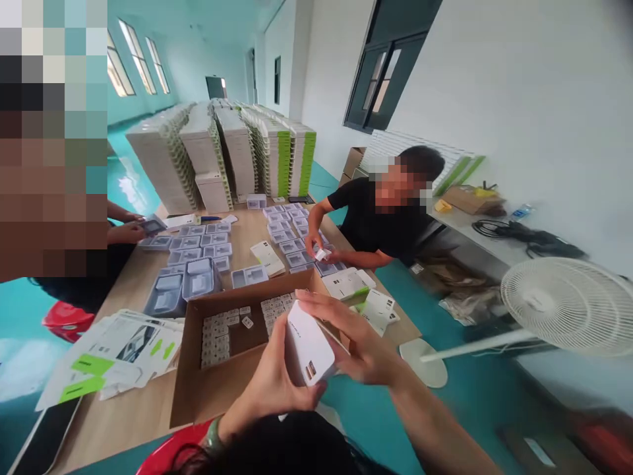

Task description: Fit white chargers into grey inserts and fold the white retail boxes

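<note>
A small white box (309, 346) with rounded edges, dark lettering and a small printed mark is held up between my hands, tilted. My left hand (270, 379), a green bangle at its wrist, wraps around its lower left side with the thumb along the near end. Over the far top edge and right side lie the fingers of my right hand (363, 340); a thin pale edge shows beneath them. Below and beyond my hands stands an open cardboard carton (198, 392), with rows of small white blocks (216, 343) inside. One block lies askew on the carton's floor.
Leaflets (133, 349) and a phone (52, 432) lie left of the carton, with blue-grey plastic trays (185, 254) beyond. A co-worker (366, 218) handles a small white item at right; another person's hands hold a tray at left. A fan (544, 303) stands right; tall stacks (227, 152) rise behind.
</note>
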Demonstrator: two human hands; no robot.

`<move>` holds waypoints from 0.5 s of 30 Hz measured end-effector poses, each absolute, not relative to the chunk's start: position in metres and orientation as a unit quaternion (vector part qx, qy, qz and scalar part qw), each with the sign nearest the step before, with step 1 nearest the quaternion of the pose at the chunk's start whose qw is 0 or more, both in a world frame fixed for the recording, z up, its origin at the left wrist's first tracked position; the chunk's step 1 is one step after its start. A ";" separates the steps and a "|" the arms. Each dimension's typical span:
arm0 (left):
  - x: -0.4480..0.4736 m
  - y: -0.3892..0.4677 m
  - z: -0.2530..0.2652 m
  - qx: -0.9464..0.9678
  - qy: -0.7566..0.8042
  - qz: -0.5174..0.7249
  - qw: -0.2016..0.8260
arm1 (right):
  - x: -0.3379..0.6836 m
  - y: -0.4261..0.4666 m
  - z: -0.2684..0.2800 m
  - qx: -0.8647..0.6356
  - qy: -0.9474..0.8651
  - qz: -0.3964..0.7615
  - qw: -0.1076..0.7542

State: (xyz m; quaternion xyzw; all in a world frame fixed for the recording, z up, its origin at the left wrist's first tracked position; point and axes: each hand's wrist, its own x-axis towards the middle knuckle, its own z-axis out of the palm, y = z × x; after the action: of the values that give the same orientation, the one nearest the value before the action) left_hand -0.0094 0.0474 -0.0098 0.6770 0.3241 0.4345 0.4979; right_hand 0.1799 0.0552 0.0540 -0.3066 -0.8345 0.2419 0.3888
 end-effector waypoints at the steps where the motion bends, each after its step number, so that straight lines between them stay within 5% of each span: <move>1: -0.016 0.047 -0.007 0.701 0.306 0.436 0.473 | 0.178 0.052 0.059 -0.274 -0.850 0.215 0.395; 6: -0.032 0.030 -0.010 0.714 0.298 0.470 0.425 | 0.166 0.039 0.075 -0.242 -0.876 0.222 0.354; 15: -0.025 0.038 -0.023 0.571 0.546 0.348 0.504 | 0.139 0.071 0.048 -0.583 -0.680 0.372 0.243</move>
State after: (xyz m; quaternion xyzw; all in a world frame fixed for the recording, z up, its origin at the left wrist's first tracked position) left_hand -0.0246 0.0376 -0.0232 0.5715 0.5461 0.3479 0.5041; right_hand 0.1394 0.0706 0.0484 -0.5831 -0.6801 0.3721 0.2431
